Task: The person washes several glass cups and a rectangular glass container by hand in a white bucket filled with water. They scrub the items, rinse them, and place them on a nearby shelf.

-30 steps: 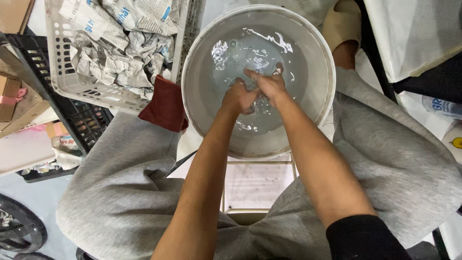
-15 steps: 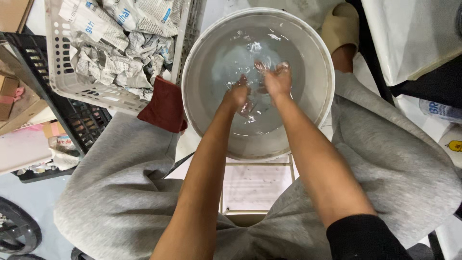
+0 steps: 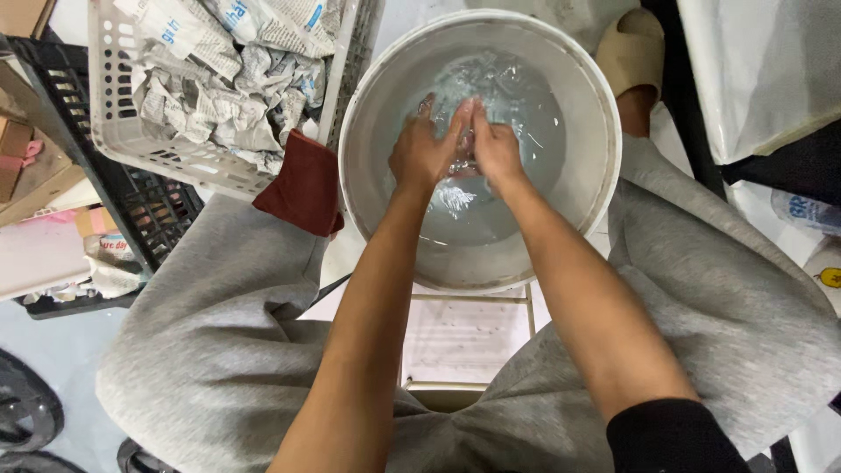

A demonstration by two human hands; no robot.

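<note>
Something small and clear, glinting like wet film or plastic, sits pinched between the two hands, just under the water's surface and a little toward the far side of the round white plastic basin. What it is exactly I cannot tell; the ripples blur it. It lies right at the meeting line of the palms, so neither hand is nearer than the other: the left hand presses in from its side, the right hand from the other, fingers of both pointing away from the body and lying almost parallel. Both hands are pressed around the clear scrap rather than clenched into fists. The line of the fingers, and so of the thing between them, runs from the person toward the basin's far rim.

The basin stands between grey-trousered knees. Left of it a dark red cloth touches the rim, and beyond that a white slatted basket of crumpled newspaper. A tan slipper shows past the far edge.
</note>
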